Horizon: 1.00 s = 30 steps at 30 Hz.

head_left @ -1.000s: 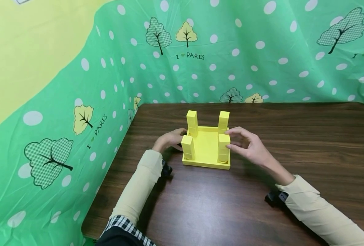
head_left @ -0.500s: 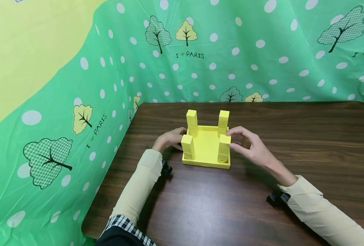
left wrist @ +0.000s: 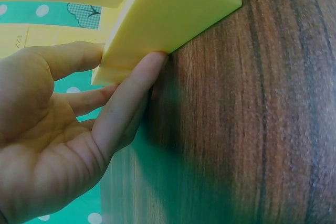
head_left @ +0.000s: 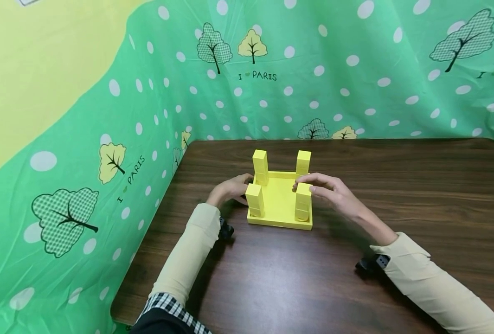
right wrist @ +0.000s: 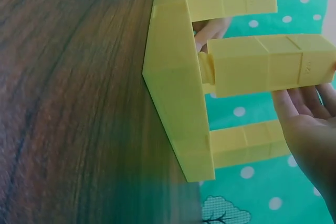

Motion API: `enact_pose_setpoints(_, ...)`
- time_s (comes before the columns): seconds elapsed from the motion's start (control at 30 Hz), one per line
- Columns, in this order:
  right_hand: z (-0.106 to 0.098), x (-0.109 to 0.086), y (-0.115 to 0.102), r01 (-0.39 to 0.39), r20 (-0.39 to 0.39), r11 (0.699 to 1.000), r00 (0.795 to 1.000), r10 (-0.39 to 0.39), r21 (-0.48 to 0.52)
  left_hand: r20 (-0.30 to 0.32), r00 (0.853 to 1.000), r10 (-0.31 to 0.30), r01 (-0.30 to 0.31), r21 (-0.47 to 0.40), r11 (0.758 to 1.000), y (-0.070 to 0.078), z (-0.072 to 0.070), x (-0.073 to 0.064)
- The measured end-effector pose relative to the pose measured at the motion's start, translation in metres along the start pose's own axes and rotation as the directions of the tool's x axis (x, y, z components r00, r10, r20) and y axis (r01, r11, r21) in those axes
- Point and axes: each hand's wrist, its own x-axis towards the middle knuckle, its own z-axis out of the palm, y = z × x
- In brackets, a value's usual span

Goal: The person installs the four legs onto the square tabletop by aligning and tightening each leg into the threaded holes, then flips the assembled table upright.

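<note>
A yellow square base (head_left: 279, 199) with a raised rim lies on the table, an upright blocky leg at each corner. At its left side, my left hand (head_left: 231, 188) grips the rim; in the left wrist view its thumb and fingers (left wrist: 79, 59) hold the base's edge. My right hand (head_left: 338, 195) holds the top of the near right leg (head_left: 303, 202), thumb at its right side and forefinger reaching behind it. In the right wrist view a round threaded neck (right wrist: 206, 69) shows between this leg (right wrist: 268, 65) and the base.
The near left leg (head_left: 255, 200), far left leg (head_left: 260, 167) and far right leg (head_left: 303, 162) stand upright. Dark wooden table (head_left: 397, 185) surrounds the base. A green dotted cloth (head_left: 334, 83) hangs behind and to the left.
My right hand has shifted left, its forefinger now reaching behind the near right leg. That leg leaned slightly right half a second ago and is now a little further left. My left hand stays put.
</note>
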Motion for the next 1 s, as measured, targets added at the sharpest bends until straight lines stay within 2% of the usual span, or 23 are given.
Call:
enact_pose_setpoints(0.13, 0.0003, -0.0005, 0.0004, -0.046, 0.007, 0.994, 0.999, 0.045, 0.096, 0.000, 1.000, 0.000, 0.000, -0.012, 1.000, 0.0005, 0.0004, -0.0007)
enact_pose_setpoints(0.23, 0.0006, -0.0011, 0.0006, -0.049, -0.014, 0.994, 0.999, 0.051, 0.098, 0.001, 1.000, 0.000, 0.000, -0.017, 1.000, 0.0011, 0.0006, -0.0015)
enact_pose_setpoints(0.5, 0.0011, -0.0028, 0.0019, -0.024, -0.109, 0.999, 0.994, 0.019, -0.040, -0.001, 1.000, 0.002, -0.002, -0.016, 1.000, 0.0020, 0.0004, -0.0016)
enact_pose_setpoints(0.83, 0.0056, -0.0052, 0.0055, -0.043, -0.192, 0.996, 0.981, 0.027, -0.077, -0.002, 1.000, 0.008, -0.008, 0.006, 1.000, 0.0018, 0.0006, -0.0034)
enact_pose_setpoints(1.0, 0.0052, -0.0060, 0.0065, -0.017, -0.170, 0.996, 0.985, 0.002, -0.090, -0.005, 1.000, 0.009, -0.009, 0.016, 1.000, 0.0023, 0.0008, -0.0037)
